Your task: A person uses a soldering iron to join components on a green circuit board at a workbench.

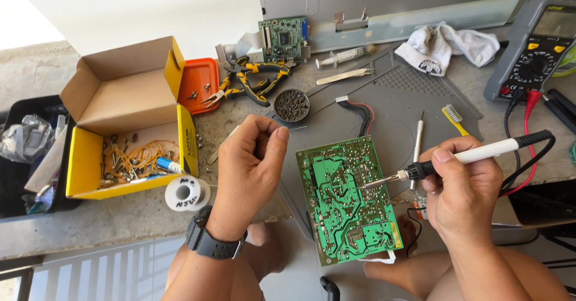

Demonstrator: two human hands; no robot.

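Observation:
A green circuit board lies solder side up on a grey mat, hanging over the table's front edge. My right hand grips a white-handled soldering iron whose tip touches the board near its middle. My left hand, with a black watch on the wrist, is closed just left of the board and pinches a thin solder wire between thumb and fingers. A white solder spool sits left of that hand.
A yellow cardboard box of small parts stands at left, with an orange tray, pliers and a tin of tip cleaner behind. A multimeter, white cloth, toothbrush and small green board lie at the back.

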